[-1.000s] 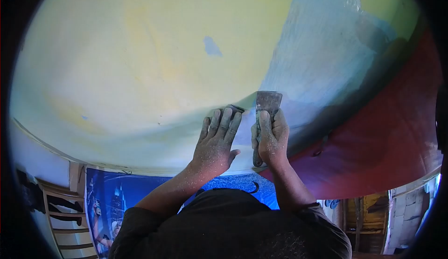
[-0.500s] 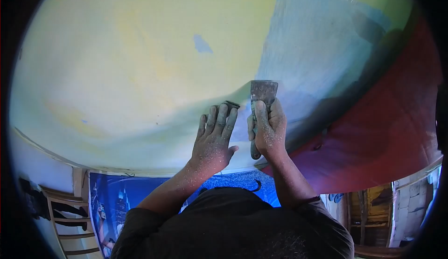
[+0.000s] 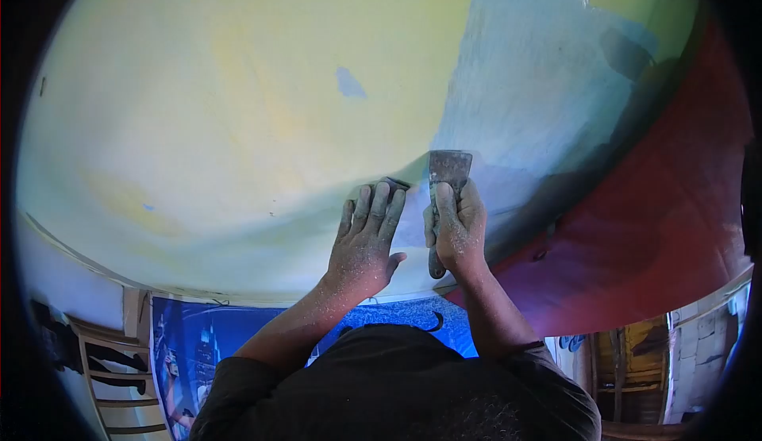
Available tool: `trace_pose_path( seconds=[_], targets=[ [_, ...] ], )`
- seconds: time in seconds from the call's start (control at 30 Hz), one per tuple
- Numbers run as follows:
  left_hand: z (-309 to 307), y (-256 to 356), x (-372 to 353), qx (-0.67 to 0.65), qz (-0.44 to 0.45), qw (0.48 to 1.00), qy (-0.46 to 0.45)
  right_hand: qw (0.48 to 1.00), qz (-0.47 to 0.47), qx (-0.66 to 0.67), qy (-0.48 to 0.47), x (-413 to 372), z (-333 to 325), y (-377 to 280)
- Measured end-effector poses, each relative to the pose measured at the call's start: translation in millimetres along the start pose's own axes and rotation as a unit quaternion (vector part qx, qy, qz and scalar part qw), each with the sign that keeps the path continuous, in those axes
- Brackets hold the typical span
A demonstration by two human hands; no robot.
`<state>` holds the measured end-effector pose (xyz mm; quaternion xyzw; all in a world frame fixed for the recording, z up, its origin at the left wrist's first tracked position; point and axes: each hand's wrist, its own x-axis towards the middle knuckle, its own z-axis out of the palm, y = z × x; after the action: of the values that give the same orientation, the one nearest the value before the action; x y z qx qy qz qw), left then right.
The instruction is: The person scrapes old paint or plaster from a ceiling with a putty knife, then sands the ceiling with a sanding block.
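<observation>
Holds 1 scraper [image 3: 451,176] in the right hand [image 3: 459,231], over the panel [image 3: 238,123] and in from its near edge, with grip clamped around the handle [image 3: 436,266] and thumb laid along the front. Points the flat, worn, stained blade [image 3: 450,161] away from that edge; cannot tell whether touching the surface. Lays the left hand [image 3: 361,254] just beside, with 4 fingers stretched out and thumb apart, grip unclosed over 1 dark pad [image 3: 398,184] mostly hidden under the fingertips. Carries pale, powdery dust on both hands. Shows, on smooth, curved yellow-green, 1 broad, streaky blue-grey patch [image 3: 540,60] beyond the scraper and 1 small, angular spot [image 3: 350,82] to the left. Meets 1 dull red sheet [image 3: 635,242] along the panel's right edge. Includes 1 blue printed banner [image 3: 178,338] below the near edge.
</observation>
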<state>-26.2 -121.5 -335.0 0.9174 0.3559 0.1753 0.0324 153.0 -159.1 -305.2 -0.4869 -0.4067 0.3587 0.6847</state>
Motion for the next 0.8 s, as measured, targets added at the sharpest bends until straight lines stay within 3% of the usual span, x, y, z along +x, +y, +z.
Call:
trace_pose_path(
  seconds=[0.8],
  targets=[
    [2.8, 2.8, 0.3, -0.003, -0.014, 1.000, -0.005, 0.999, -0.016, -0.030, -0.004, 10.4, 3.7, -25.6]
  ],
)
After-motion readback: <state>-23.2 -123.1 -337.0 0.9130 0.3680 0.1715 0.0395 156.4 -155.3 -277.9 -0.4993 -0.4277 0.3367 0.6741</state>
